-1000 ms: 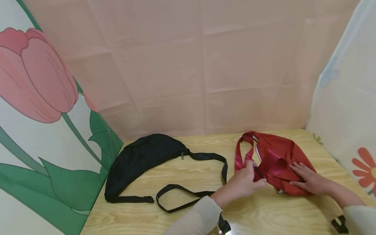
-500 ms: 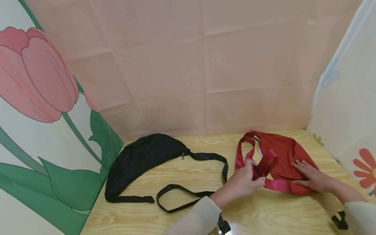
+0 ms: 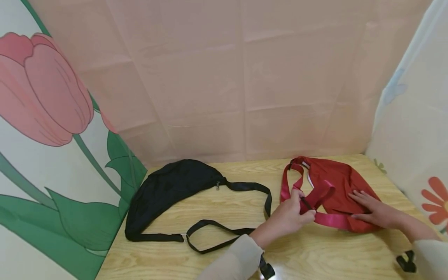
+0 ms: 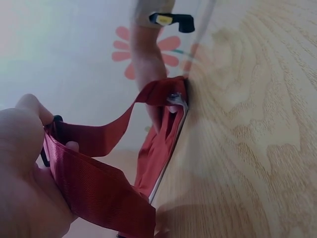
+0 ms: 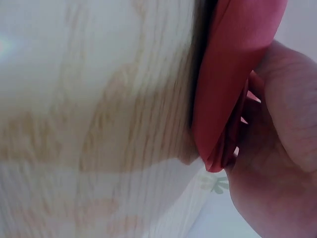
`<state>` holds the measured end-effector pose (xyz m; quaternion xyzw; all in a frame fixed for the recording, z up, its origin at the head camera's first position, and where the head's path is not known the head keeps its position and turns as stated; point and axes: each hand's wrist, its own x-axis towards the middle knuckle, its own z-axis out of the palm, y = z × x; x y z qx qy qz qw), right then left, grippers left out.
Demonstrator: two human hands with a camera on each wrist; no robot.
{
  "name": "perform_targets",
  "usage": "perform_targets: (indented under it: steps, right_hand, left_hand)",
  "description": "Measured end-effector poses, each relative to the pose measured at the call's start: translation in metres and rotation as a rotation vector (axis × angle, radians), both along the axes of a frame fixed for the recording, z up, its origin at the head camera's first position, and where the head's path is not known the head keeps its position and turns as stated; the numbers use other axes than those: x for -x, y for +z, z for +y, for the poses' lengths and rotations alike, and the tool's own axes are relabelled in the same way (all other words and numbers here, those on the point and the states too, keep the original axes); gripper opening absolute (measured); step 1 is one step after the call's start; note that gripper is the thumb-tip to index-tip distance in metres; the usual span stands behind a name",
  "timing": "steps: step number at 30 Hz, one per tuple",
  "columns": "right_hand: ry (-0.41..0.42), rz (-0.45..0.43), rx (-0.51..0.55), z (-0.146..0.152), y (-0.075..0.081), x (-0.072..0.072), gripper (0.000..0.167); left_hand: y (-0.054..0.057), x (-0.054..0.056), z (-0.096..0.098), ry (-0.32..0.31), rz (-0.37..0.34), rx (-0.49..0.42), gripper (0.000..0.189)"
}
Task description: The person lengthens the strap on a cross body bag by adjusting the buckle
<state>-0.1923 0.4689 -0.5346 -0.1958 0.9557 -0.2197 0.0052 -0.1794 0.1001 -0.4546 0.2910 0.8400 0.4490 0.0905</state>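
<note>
A red waist bag point(image 3: 337, 171) lies at the right of the table in the head view. My left hand point(image 3: 288, 214) pinches its shiny red strap point(image 3: 330, 220) at a black buckle piece point(image 3: 307, 203). In the left wrist view the strap point(image 4: 99, 191) loops out from thumb and fingers, raised off the wood, and runs back to the bag point(image 4: 157, 148). With fingers spread, my right hand point(image 3: 374, 210) rests on the bag's right side. The right wrist view shows the red fabric point(image 5: 237, 64) beneath that palm point(image 5: 277, 163).
A black waist bag point(image 3: 175, 190) lies at the left, its black strap point(image 3: 210, 249) looping toward my left forearm. Its buckle point(image 3: 266, 270) is near the front edge. A pink cloth backdrop point(image 3: 245, 97) and a tulip-printed panel point(image 3: 45, 155) bound the table.
The red strap that lay bunched over the bag is drawn out in a loop from my left hand to the bag's lower side. My right hand has shifted slightly right.
</note>
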Motion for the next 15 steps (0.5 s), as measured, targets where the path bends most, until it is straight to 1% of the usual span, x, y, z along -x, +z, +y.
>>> perform_targets:
  steps: [2,4,6,8,11,13,15]
  right_hand:
    - [-0.029,-0.017,0.0,-0.002,0.004,0.0,0.072]
    - [-0.051,0.017,-0.014,-0.007,0.007,-0.002,0.07]
    - [-0.06,0.087,-0.027,-0.016,0.011,-0.006,0.066]
    - [-0.057,0.199,-0.029,-0.028,0.016,-0.01,0.06]
    - [-0.033,0.34,0.01,-0.053,0.027,-0.019,0.051]
    - [-0.016,0.403,0.045,-0.07,0.035,-0.025,0.044]
    - [-0.002,0.413,0.098,-0.087,0.042,-0.033,0.038]
  left_hand:
    - [0.0,0.0,0.001,0.008,-0.009,-0.019,0.049]
    - [-0.001,0.0,0.001,0.019,-0.019,-0.041,0.049]
    - [-0.002,0.0,0.002,0.031,-0.022,-0.061,0.048]
    - [-0.002,0.001,0.003,0.041,-0.019,-0.073,0.048]
    - [-0.001,0.001,0.004,0.051,-0.011,-0.087,0.048]
    - [-0.001,0.001,0.004,0.056,-0.005,-0.088,0.047]
    - [0.0,0.001,0.005,0.057,-0.004,-0.091,0.047]
